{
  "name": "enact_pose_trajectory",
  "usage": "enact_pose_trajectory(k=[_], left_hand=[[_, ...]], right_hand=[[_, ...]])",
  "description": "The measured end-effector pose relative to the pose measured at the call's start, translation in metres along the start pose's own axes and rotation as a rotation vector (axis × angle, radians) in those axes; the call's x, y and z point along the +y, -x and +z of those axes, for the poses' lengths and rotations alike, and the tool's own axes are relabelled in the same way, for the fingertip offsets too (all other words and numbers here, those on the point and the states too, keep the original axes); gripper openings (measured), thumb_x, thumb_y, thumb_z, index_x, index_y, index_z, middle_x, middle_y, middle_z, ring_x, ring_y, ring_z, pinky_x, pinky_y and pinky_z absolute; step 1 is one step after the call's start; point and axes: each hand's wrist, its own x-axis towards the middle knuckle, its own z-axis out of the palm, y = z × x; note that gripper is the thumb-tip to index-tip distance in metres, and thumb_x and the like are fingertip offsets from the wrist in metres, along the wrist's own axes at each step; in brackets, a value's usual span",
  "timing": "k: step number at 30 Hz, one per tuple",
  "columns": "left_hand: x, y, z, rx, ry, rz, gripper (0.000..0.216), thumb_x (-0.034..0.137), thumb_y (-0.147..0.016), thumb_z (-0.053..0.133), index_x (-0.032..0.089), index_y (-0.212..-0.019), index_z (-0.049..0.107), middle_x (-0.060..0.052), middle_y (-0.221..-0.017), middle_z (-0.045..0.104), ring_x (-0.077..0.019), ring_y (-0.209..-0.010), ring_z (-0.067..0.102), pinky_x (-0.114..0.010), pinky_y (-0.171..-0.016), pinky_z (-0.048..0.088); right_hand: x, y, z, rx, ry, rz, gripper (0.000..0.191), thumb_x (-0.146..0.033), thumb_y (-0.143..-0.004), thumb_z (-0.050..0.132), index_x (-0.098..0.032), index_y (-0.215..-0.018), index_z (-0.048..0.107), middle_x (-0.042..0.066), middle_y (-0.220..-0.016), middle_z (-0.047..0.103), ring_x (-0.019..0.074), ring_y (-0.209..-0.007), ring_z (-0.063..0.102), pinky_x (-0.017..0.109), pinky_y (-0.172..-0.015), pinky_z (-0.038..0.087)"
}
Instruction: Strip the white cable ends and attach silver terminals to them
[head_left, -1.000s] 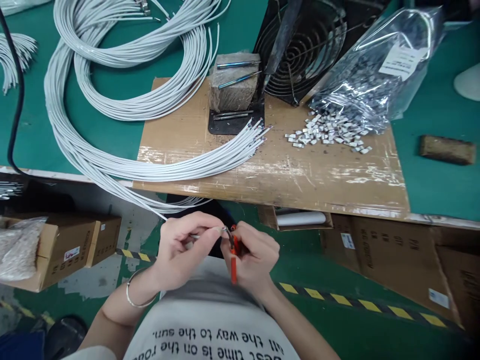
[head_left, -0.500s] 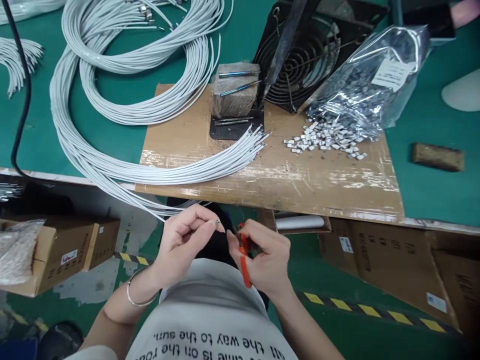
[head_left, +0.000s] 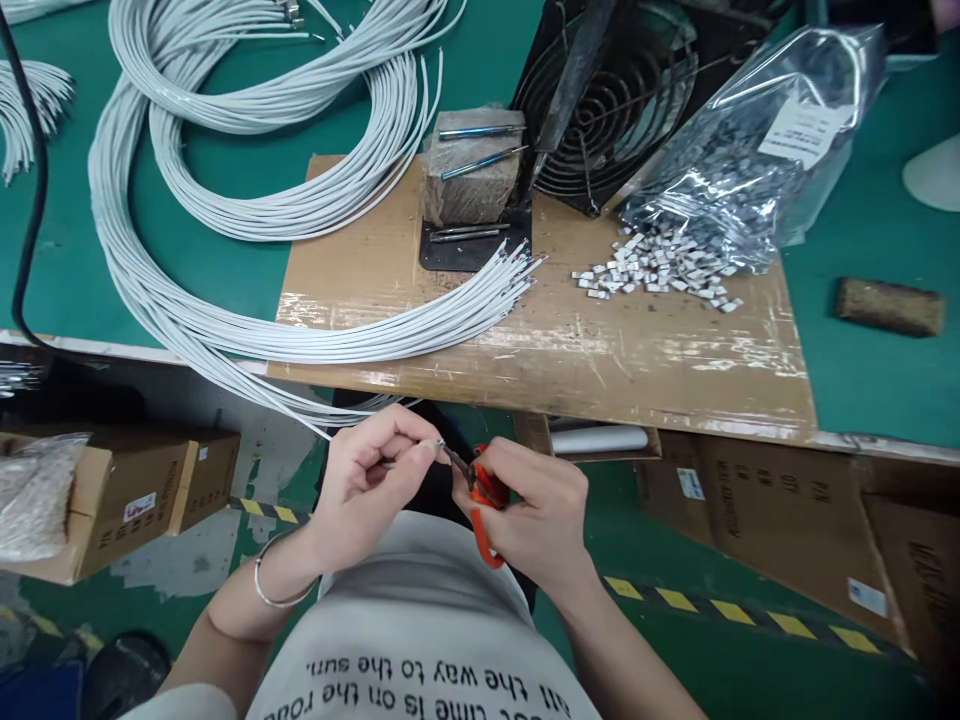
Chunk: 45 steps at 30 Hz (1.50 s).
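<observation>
My left hand is closed in a pinch on the end of a white cable, whose tip barely shows at the thumb and forefinger. My right hand is wrapped round orange-handled scissors, and their dark blades point left at the pinched tip. Whether the blades touch the cable is too small to tell. Above both hands, a bundle of white cables lies curved across a cardboard sheet, its bare ends fanned out to the right. A few strands hang over the bench edge toward my left hand.
Small white-and-metal pieces lie spilled from a clear plastic bag. Metal pen-like tools rest on and before a wrapped block. Behind stands a black fan. A brown block sits at right. Cardboard boxes stand under the bench.
The scissors have turned and come left, so their blades now reach the tip pinched in my left hand. My left hand stays almost where it was. The view has shifted slightly.
</observation>
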Motion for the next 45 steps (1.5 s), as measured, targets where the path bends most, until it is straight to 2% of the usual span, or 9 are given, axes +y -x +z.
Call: enact_pose_trajectory(k=[16,25,30,35,38,40,42,43,45], left_hand=[[0.003,0.0,0.003,0.026,-0.05,0.036,0.015,0.024,-0.104,0.067,0.019,-0.089,0.07,0.007,-0.058,0.046,-0.0087,-0.052,0.033,-0.023,-0.049,0.023],[0.005,-0.002,0.007,0.062,-0.109,0.062,0.013,0.018,-0.099,0.067,0.018,-0.087,0.07,0.007,-0.055,0.046,-0.0081,-0.049,0.033,-0.022,-0.046,0.022],[0.003,-0.002,0.012,0.083,-0.143,0.11,0.011,0.014,-0.097,0.068,0.018,-0.087,0.072,0.007,-0.054,0.048,-0.008,-0.048,0.035,-0.02,-0.045,0.028],[0.004,-0.003,0.016,0.045,-0.162,0.171,0.011,0.012,-0.098,0.069,0.019,-0.09,0.072,0.008,-0.056,0.05,-0.0063,-0.047,0.033,-0.019,-0.043,0.023],[0.004,-0.001,0.013,0.021,-0.137,0.168,0.01,0.015,-0.1,0.069,0.018,-0.092,0.072,0.007,-0.057,0.051,-0.0063,-0.048,0.033,-0.019,-0.043,0.022],[0.002,0.001,0.009,0.034,-0.1,0.137,0.012,0.018,-0.102,0.069,0.018,-0.09,0.073,0.008,-0.054,0.046,-0.0065,-0.046,0.029,-0.021,-0.043,0.021],[-0.001,0.003,0.004,0.053,-0.039,0.059,0.017,0.024,-0.104,0.069,0.018,-0.089,0.074,0.009,-0.052,0.041,-0.0069,-0.046,0.024,-0.024,-0.044,0.017],[-0.003,0.003,0.002,0.055,0.004,0.005,0.02,0.029,-0.104,0.069,0.017,-0.089,0.074,0.008,-0.053,0.04,-0.0073,-0.047,0.023,-0.025,-0.045,0.016],[-0.005,0.001,-0.002,0.024,0.108,-0.113,0.026,0.039,-0.104,0.072,0.017,-0.09,0.075,0.007,-0.055,0.042,-0.0084,-0.049,0.025,-0.026,-0.047,0.018]], right_hand=[[-0.002,-0.001,0.0,0.009,0.002,-0.014,0.04,-0.006,-0.083,0.065,-0.023,-0.063,0.034,-0.008,-0.062,0.03,0.0081,-0.055,0.024,0.025,-0.048,0.024],[-0.003,0.001,0.002,0.025,-0.011,-0.01,0.042,-0.005,-0.084,0.064,-0.023,-0.064,0.032,-0.008,-0.061,0.03,0.0074,-0.054,0.025,0.024,-0.048,0.024],[-0.007,0.007,0.011,0.1,-0.073,0.073,0.04,-0.004,-0.084,0.065,-0.023,-0.064,0.035,-0.008,-0.06,0.032,0.0075,-0.053,0.026,0.026,-0.047,0.022],[-0.017,0.012,0.023,0.165,-0.243,0.176,0.042,-0.004,-0.084,0.066,-0.022,-0.06,0.036,-0.008,-0.057,0.033,0.0067,-0.049,0.027,0.026,-0.045,0.018],[-0.014,0.007,0.02,0.244,-0.372,0.275,0.046,-0.008,-0.087,0.07,-0.022,-0.055,0.04,-0.009,-0.05,0.036,0.0062,-0.044,0.029,0.026,-0.043,0.02],[-0.005,0.0,0.01,0.395,-0.501,0.407,0.051,-0.014,-0.094,0.067,-0.022,-0.05,0.042,-0.008,-0.042,0.037,0.0076,-0.037,0.033,0.026,-0.04,0.023],[0.005,-0.005,-0.002,0.51,-0.544,0.439,0.054,-0.018,-0.099,0.059,-0.024,-0.05,0.037,-0.008,-0.038,0.034,0.0082,-0.031,0.031,0.026,-0.037,0.024],[0.01,-0.006,-0.008,0.536,-0.543,0.445,0.054,-0.017,-0.097,0.062,-0.024,-0.05,0.037,-0.009,-0.038,0.033,0.0077,-0.03,0.029,0.027,-0.036,0.023],[0.016,-0.005,-0.013,0.523,-0.492,0.476,0.052,-0.015,-0.094,0.07,-0.023,-0.048,0.046,-0.007,-0.038,0.04,0.0091,-0.032,0.038,0.028,-0.039,0.029]])
